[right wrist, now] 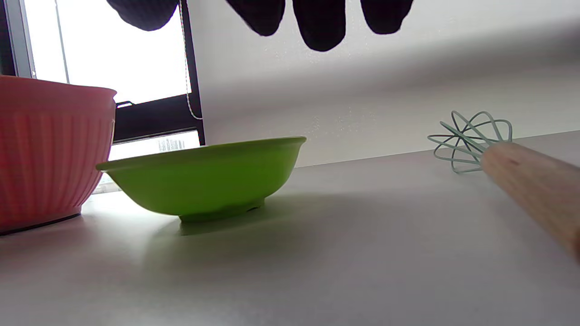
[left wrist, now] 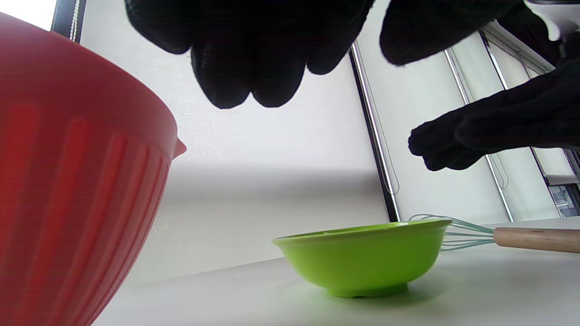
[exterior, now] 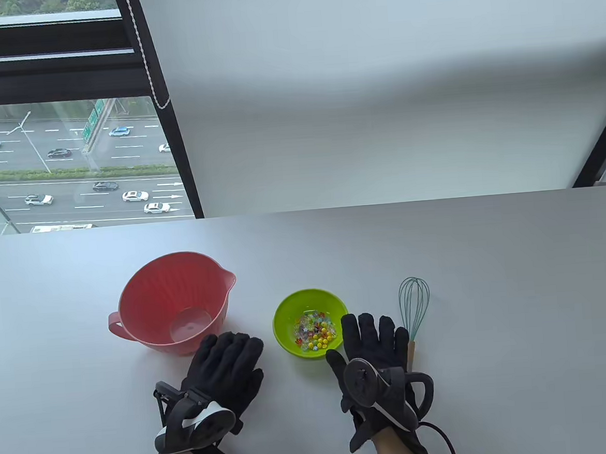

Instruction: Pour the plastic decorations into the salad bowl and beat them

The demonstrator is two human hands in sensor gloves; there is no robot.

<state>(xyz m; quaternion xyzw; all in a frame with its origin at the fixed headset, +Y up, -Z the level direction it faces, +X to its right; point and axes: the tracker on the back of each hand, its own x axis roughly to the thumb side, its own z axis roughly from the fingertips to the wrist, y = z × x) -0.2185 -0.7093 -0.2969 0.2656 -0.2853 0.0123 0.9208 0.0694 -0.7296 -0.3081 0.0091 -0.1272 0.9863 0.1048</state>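
A pink salad bowl [exterior: 176, 303] [left wrist: 77, 194] [right wrist: 45, 154] with a spout and handle stands empty at the table's left. To its right, a small green bowl [exterior: 310, 322] [left wrist: 362, 258] [right wrist: 204, 176] holds several coloured plastic decorations [exterior: 314, 331]. A teal whisk [exterior: 414, 305] [left wrist: 457, 231] [right wrist: 476, 140] with a wooden handle lies right of it. My left hand [exterior: 229, 364] hovers open just in front of the pink bowl. My right hand [exterior: 370, 341] hovers open between the green bowl and the whisk, holding nothing.
The grey table [exterior: 494, 286] ends at a far edge below a white blind. A window with a black frame [exterior: 159, 102] is at the back left.
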